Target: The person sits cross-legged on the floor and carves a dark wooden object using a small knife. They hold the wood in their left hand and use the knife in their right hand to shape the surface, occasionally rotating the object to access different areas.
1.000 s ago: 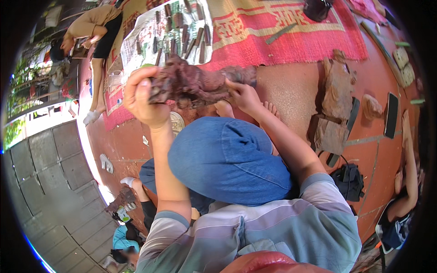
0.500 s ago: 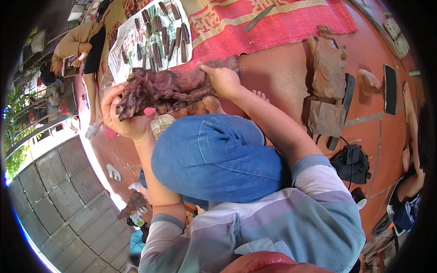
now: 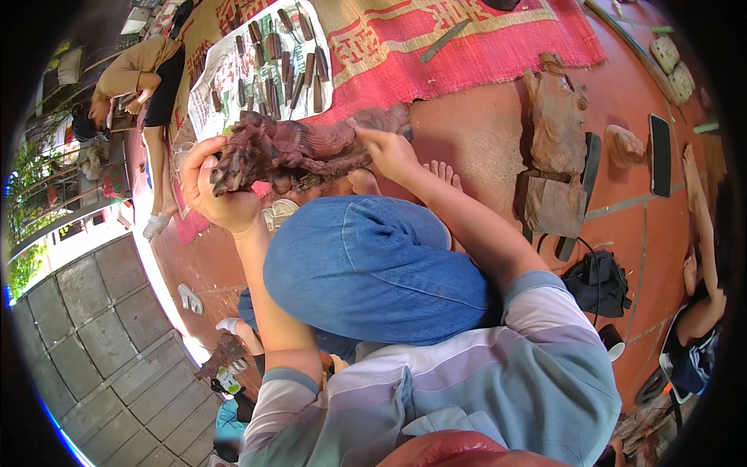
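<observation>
A dark reddish-brown wood carving (image 3: 311, 144), knobby at its left end and ridged with fine curved lines along its body, is held out beyond my knee. My left hand (image 3: 222, 191) wraps its left end from below, the thumb side up against the wood. Toward the other end, my right hand (image 3: 389, 152) grips the carving, one digit stretched over the upper surface; its remaining fingers are partly hidden. Just beyond lies a white printed sheet (image 3: 222, 109) bearing several dark-handled carving tools (image 3: 275, 97).
A red and tan woven mat (image 3: 498, 54) holds a flat blade-like tool (image 3: 445, 40). Rough wood blocks (image 3: 556, 124), a smaller lump (image 3: 625, 146), a black phone-like slab (image 3: 661, 156) and a black bag (image 3: 597, 284) rest on the tiles at right. Another person (image 3: 140, 74) bends at far left.
The carving and my left hand sit slightly further right in view, and the carving's far end is a little lower. Both hands keep their hold; the whole view has shifted slightly.
</observation>
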